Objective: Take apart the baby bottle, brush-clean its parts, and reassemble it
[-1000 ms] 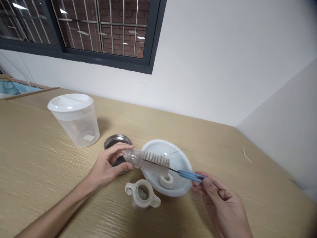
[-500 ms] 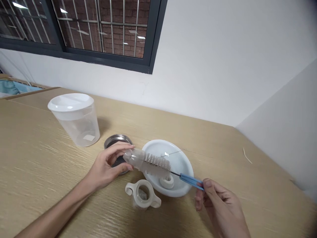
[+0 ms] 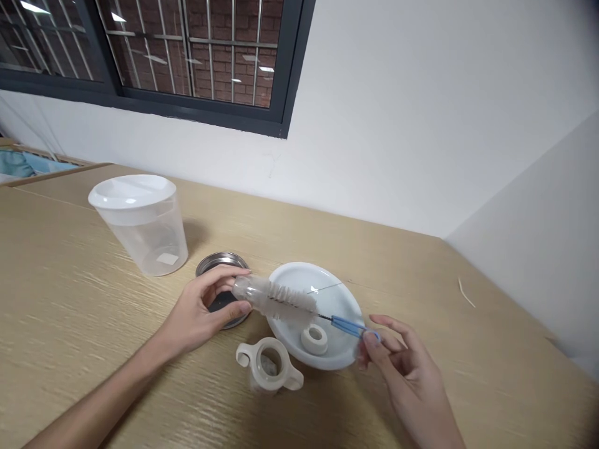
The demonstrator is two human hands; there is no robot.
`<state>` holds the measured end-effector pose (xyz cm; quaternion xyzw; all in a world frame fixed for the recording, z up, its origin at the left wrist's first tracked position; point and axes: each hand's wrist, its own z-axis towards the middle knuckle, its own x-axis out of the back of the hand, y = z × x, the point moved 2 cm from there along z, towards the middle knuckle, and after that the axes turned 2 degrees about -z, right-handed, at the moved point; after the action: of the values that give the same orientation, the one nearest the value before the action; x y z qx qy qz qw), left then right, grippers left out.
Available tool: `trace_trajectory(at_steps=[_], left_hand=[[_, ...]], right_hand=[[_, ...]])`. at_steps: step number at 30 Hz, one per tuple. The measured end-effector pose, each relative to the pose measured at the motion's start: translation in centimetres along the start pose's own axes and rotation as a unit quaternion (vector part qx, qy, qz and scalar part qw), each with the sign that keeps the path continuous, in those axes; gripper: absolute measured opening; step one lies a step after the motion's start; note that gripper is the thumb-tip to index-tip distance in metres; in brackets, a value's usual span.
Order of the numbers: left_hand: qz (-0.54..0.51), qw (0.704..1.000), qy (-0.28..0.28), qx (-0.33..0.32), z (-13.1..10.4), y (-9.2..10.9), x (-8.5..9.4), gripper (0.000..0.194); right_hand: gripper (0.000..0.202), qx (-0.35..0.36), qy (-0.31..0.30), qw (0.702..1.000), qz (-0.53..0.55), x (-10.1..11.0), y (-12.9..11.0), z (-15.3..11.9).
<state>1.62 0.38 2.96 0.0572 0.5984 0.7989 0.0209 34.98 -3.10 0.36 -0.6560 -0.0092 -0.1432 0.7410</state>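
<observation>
My left hand (image 3: 201,305) pinches a clear, soft-looking bottle nipple (image 3: 246,290) between thumb and fingers. The white bristles of a bottle brush (image 3: 294,302) reach into its wide end; how deep the tip goes is hard to make out. At the looped end of the brush's blue handle, my right hand (image 3: 407,368) grips with the thumb and fingers, one finger lifted off. Under the brush lies a white bowl (image 3: 349,312) with a white ring (image 3: 314,338) in it. Close in front stands a small bottle with two white handles (image 3: 270,365), its mouth uncovered.
Behind my left hand is a round metal tin or lid (image 3: 222,257), partly covered. A translucent plastic pitcher with a white lid (image 3: 140,224) stands at the left on the wooden table (image 3: 140,337). A thin pale strip (image 3: 465,293) lies at the right.
My right hand has moved left and slightly up with the brush, pushing its bristles toward the nipple. One right finger has lifted from the handle. The left hand has hardly moved.
</observation>
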Motion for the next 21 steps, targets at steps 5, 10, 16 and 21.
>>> trace_trajectory(at_steps=[5,10,16,21], left_hand=[[-0.030,1.000,-0.007,-0.001,0.1,-0.2,0.0,0.041],[-0.054,0.998,-0.013,-0.004,-0.1,-0.2,-0.3,0.044],[-0.044,0.999,-0.001,-0.025,0.0,-0.2,-0.2,0.045],[-0.037,0.999,0.002,-0.036,0.1,-0.2,-0.2,0.045]], right_hand=[[0.045,0.028,0.007,0.999,-0.025,0.6,-0.7,0.1],[0.041,0.037,0.035,0.999,-0.013,0.6,-0.3,-0.1],[0.044,-0.017,0.064,0.998,-0.006,-0.3,-0.9,-0.9],[0.045,-0.024,0.054,0.998,-0.001,0.2,-0.3,-0.6]])
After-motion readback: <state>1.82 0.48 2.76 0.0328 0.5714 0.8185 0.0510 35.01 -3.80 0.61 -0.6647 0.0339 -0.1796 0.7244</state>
